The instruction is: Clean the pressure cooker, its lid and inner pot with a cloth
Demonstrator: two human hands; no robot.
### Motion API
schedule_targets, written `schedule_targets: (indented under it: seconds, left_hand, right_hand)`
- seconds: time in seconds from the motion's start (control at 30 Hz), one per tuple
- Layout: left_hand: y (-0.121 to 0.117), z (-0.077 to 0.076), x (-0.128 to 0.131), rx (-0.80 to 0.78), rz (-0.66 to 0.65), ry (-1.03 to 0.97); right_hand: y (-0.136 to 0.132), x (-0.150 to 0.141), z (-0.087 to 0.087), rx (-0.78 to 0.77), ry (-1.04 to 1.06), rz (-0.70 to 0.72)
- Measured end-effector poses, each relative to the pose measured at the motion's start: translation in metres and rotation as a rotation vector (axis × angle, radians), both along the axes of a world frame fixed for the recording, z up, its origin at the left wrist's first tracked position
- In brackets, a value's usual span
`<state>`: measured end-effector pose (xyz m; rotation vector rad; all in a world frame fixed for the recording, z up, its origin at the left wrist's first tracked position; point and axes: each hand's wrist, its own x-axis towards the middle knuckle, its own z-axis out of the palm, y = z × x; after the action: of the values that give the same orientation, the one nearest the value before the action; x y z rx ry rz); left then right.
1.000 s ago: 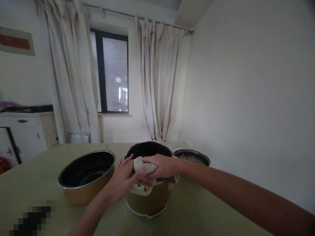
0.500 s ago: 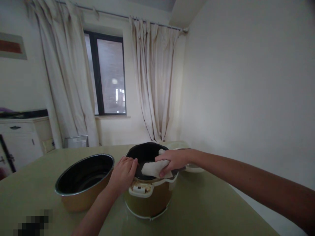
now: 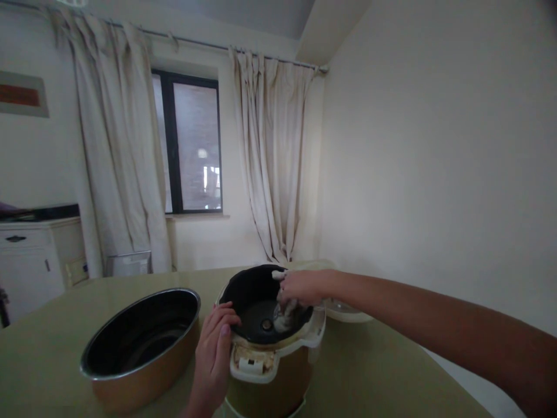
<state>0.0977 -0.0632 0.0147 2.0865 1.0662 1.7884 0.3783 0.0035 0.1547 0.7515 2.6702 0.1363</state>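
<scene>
The right hand [image 3: 304, 286] is inside the cooker [image 3: 274, 380], its fingers closed on a bunched cloth [image 3: 284, 319] that reaches down toward the floor of the dark well; the left hand [image 3: 215, 345] lays its fingers over the cooker's left rim, though whether they grip it I cannot tell; a pot [image 3: 143, 371] stands left on the counter [image 3: 361, 371]; a lid [image 3: 348, 316] lies partly behind the right forearm.
</scene>
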Motion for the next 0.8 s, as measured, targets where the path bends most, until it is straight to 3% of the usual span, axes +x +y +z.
schedule_targets:
  seconds: [0.13, 0.3, 0.4, 0.5, 0.63, 0.73, 0.8]
  left_hand:
    - [0.008, -0.014, 0.006, -0.026, 0.031, -0.069]
    - [0.025, -0.035, 0.007, 0.053, 0.081, -0.043]
    - [0.032, -0.040, 0.005, 0.039, 0.134, 0.087]
    - [0.031, -0.035, 0.005, 0.003, 0.161, 0.132]
    - [0.021, -0.019, 0.012, 0.015, 0.174, 0.041]
    - [0.014, -0.009, 0.019, 0.059, 0.171, -0.017]
    - [0.011, -0.006, 0.022, 0.094, 0.157, -0.070]
  right_hand:
    - [0.040, -0.027, -0.017, 0.217, -0.178, 0.184]
    - [0.077, -0.076, -0.022, 0.127, -0.154, 0.372]
    - [0.080, -0.079, -0.020, 0.111, -0.121, 0.388]
    - [0.065, -0.061, -0.021, 0.186, -0.058, 0.243]
    - [0.034, -0.032, -0.019, 0.201, 0.037, -0.109]
    - [0.017, -0.025, -0.011, 0.012, 0.067, -0.324]
    - [0.009, -0.032, -0.007, -0.163, 0.082, -0.384]
